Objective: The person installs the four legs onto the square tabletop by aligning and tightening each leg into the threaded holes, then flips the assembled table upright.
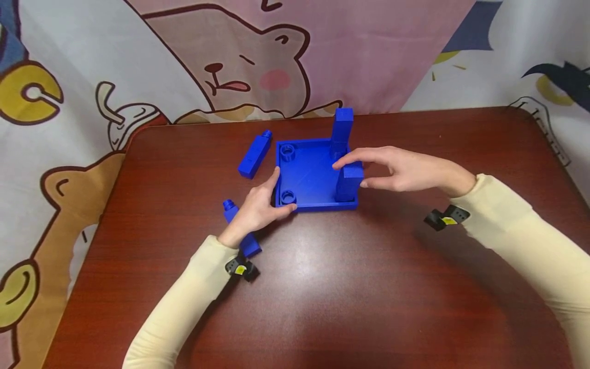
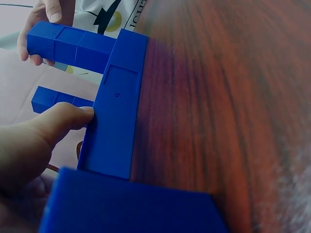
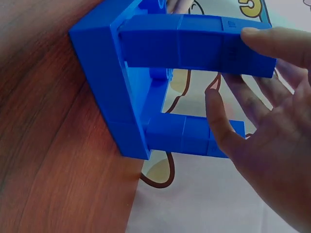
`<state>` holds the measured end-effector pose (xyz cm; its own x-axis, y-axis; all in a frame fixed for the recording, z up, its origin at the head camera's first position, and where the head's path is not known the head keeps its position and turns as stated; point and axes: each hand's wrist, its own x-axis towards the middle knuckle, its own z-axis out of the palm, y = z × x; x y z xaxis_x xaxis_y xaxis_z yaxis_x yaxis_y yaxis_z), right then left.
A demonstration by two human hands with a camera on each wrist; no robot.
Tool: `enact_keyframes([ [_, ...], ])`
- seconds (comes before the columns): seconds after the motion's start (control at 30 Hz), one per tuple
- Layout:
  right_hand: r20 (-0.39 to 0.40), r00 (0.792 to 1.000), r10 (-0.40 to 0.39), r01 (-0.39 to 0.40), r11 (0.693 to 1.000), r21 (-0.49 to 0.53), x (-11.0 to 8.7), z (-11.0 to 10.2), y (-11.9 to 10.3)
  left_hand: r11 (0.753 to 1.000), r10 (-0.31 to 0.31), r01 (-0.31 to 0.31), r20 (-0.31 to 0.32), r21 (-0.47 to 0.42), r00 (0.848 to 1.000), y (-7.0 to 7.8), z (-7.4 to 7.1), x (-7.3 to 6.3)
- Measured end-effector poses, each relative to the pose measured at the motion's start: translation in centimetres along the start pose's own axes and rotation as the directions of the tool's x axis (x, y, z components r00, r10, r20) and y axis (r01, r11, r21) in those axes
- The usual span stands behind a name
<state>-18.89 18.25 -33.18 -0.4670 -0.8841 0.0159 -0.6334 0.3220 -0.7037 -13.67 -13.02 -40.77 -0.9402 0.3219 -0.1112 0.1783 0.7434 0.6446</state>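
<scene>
A shallow blue square tray-like base lies on the table, raised rim upward. Two square blue legs stand upright along its right side: a front leg and a back leg. Round threaded sockets show at its two left corners. My left hand holds the front left corner, thumb at the front rim and a finger along the left wall. Around the front leg's upper part is my right hand, thumb on one face and fingers behind it; its index finger stands off the leg.
One loose blue leg with a threaded end lies left of the base. Another loose leg lies under my left wrist, partly covered by it. A patterned cloth hangs behind the far edge of the brown table.
</scene>
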Motion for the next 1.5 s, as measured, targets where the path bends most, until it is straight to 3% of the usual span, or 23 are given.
enact_keyframes([
  [0.53,-0.065,0.998,-0.013,0.005,0.993,-0.115,-0.3,-0.2,0.0,1.000,0.000,0.000,-0.016,0.016,1.000,0.3,0.3,-0.1],
  [0.9,-0.130,0.990,0.046,-0.052,0.998,-0.040,-0.9,1.1,-0.1,1.000,-0.004,0.004,-0.018,-0.025,1.000,0.0,0.3,-0.4],
  [1.1,-0.239,0.963,0.126,-0.140,0.989,-0.043,-1.6,2.1,0.4,0.997,0.005,-0.007,-0.024,-0.072,1.000,-0.2,0.4,-0.6],
  [1.2,-0.270,0.951,0.153,-0.158,0.987,0.004,-1.8,2.6,1.0,0.989,0.002,-0.008,-0.036,-0.150,0.999,-0.4,0.2,-0.5],
  [1.37,-0.310,0.930,0.199,-0.172,0.979,0.112,-1.7,3.5,2.6,0.950,-0.018,-0.002,-0.062,-0.311,0.998,-0.6,-0.8,-0.4],
  [1.5,-0.356,0.902,0.243,-0.198,0.967,0.159,-1.6,4.2,3.6,0.925,-0.028,-0.018,-0.117,-0.379,0.993,-0.9,-2.0,-0.3],
])
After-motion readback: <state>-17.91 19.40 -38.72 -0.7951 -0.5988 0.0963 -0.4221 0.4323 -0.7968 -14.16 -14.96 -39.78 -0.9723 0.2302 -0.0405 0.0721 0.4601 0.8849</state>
